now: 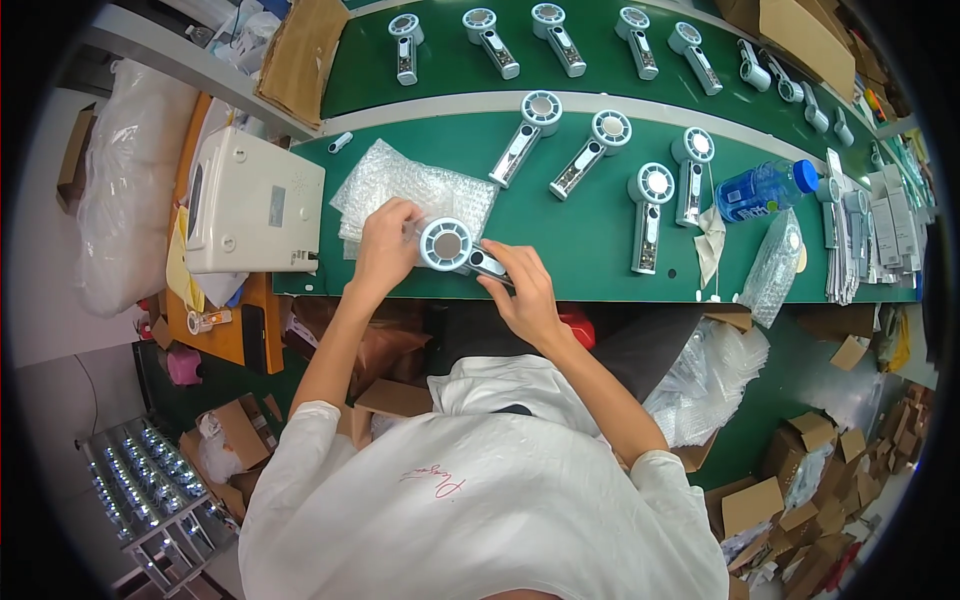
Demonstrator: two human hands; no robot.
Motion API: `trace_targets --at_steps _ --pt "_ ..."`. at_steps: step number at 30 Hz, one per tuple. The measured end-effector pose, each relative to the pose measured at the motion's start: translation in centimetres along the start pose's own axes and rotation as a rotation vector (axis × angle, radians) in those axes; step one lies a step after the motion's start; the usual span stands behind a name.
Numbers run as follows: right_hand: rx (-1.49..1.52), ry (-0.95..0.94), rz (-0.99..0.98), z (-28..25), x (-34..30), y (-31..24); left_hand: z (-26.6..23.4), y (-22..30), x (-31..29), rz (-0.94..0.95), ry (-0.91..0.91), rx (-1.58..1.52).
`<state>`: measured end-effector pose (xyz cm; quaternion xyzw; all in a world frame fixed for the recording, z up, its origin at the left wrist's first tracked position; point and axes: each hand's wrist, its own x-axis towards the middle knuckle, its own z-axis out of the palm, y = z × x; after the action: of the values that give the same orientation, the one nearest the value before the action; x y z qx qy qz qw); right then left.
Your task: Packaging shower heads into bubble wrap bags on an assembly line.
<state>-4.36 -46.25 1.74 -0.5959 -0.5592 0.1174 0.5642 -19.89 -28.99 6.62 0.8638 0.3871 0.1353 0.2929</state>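
Note:
A handheld fan point(446, 244) with a round pale blue head and a silver handle is held over the front edge of the green bench. My right hand point(524, 290) grips its handle between thumb and fingers. On the other side, my left hand point(385, 245) is closed at the rim of the fan head, with its fingertips partly hidden. Something clear seems to show by those fingertips, too faint to make out. Just beyond the fan lies a stack of bubble wrap bags point(400, 185) on the bench top.
Several similar fans point(652, 215) lie on the bench and on the raised green shelf point(450, 50) behind. A blue-capped bottle point(765, 190) lies to the right, near white boxes point(885, 230). A cream-coloured machine point(255, 205) stands at left. Cardboard boxes point(750, 508) crowd the floor.

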Motion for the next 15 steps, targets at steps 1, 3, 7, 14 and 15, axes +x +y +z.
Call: trace_targets --at_steps 1,3,7,14,15 --pt "-0.034 -0.011 -0.003 0.0 -0.1 0.1 0.0 -0.5 0.1 -0.009 -0.014 -0.118" --pt "-0.103 -0.032 -0.007 -0.1 -0.3 0.2 0.1 -1.5 0.4 -0.028 -0.042 -0.354" --pt "-0.161 -0.036 0.037 0.2 0.0 0.2 0.2 -1.3 0.3 -0.090 -0.015 -0.430" --pt "-0.230 -0.064 0.091 0.2 0.7 -0.2 -0.1 -0.9 -0.3 -0.204 0.012 -0.414" --pt "-0.231 -0.062 0.092 0.1 0.8 -0.2 -0.2 -1.0 -0.3 -0.202 0.011 -0.413"
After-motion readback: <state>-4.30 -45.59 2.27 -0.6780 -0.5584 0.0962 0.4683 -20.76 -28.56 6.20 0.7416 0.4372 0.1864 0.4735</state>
